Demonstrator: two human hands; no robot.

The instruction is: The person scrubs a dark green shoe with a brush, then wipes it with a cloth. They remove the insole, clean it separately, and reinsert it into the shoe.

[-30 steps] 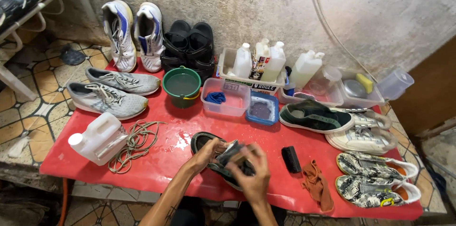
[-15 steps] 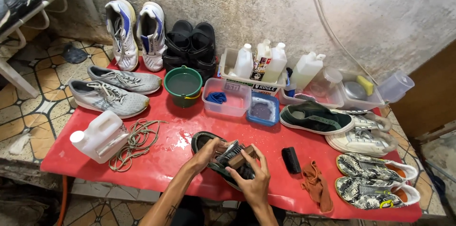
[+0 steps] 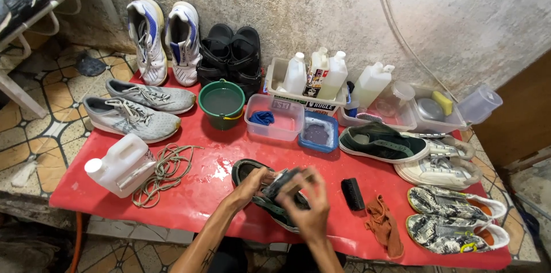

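A dark green shoe lies on the red table near its front edge. My left hand grips the shoe at its middle. My right hand, blurred by motion, is over the shoe's front part with fingers curled; whether it holds a brush or cloth I cannot tell. A black brush lies just right of my hands, next to an orange cloth.
Behind stand a green bucket, a clear tub with a blue rag, a blue tub and white bottles. Grey sneakers, a white jug and laces lie left; green, white and patterned shoes right.
My right hand has moved back and forth over the shoe, from its right side toward its top. My left hand has kept its hold on the shoe.
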